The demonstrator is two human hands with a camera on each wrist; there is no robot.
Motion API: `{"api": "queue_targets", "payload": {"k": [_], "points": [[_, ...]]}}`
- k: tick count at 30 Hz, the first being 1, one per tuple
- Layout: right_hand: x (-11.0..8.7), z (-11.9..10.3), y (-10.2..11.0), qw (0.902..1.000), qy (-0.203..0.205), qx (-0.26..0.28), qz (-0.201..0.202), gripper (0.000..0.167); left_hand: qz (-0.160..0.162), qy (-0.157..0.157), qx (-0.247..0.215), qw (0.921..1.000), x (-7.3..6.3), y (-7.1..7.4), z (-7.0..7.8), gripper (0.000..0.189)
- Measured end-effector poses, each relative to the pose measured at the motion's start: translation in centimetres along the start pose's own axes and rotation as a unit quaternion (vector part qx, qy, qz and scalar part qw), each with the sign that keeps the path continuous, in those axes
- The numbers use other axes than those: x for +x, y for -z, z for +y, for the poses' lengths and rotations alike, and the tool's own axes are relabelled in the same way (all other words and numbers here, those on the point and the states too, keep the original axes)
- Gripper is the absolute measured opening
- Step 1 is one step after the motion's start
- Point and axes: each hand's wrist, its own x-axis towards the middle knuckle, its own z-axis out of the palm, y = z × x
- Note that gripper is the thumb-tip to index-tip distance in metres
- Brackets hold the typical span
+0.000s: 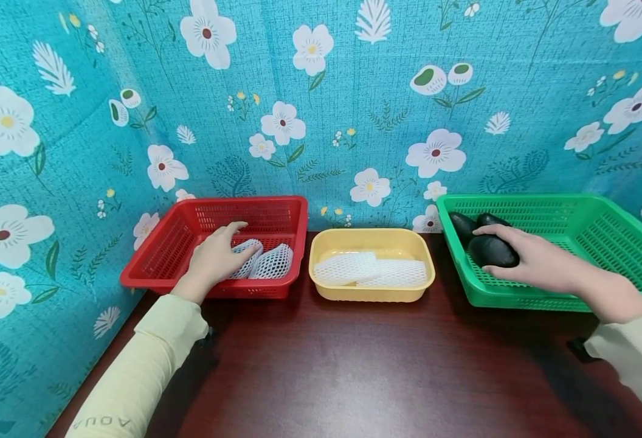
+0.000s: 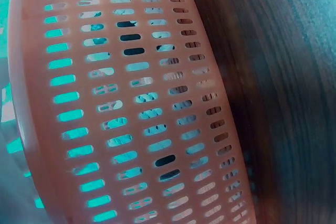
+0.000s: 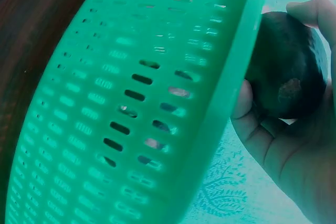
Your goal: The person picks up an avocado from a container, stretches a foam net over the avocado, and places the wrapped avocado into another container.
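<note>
My right hand (image 1: 540, 255) grips a dark avocado (image 1: 493, 250) just inside the left end of the green basket (image 1: 540, 301). In the right wrist view the thumb and fingers wrap round this avocado (image 3: 289, 66), beside the basket's rim. Two more dark avocados, one at the left wall (image 1: 462, 225) and one behind (image 1: 490, 219), lie close to it. My left hand (image 1: 214, 258) hovers over the red basket (image 1: 211, 292) with fingers spread and loosely bent. By its thumb lie two bulging white foam net sleeves (image 1: 274, 263). The left wrist view shows only the basket's slotted wall (image 2: 136, 98), hiding that hand.
Between the baskets stands a yellow tray (image 1: 372, 295) holding flat white foam net sleeves (image 1: 392, 272). All three containers rest on a dark brown table (image 1: 354, 365). A blue flowered cloth (image 1: 343, 121) hangs right behind them and along the left side.
</note>
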Motion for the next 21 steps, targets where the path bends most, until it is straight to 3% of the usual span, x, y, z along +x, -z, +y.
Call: {"api": "queue_targets", "payload": {"k": [9, 21], "points": [[-0.6, -2.1, -0.4, 0.9997, 0.024, -0.001, 0.008, 0.065, 0.018, -0.025, -0.012, 0.9995, 0.0, -0.2, 1.2, 0.08], [-1.2, -4.9, -1.9, 0.9955, 0.093, -0.017, 0.008, 0.066, 0.018, -0.066, -0.014, 0.9975, -0.2, -1.1, 3.7, 0.074]]}}
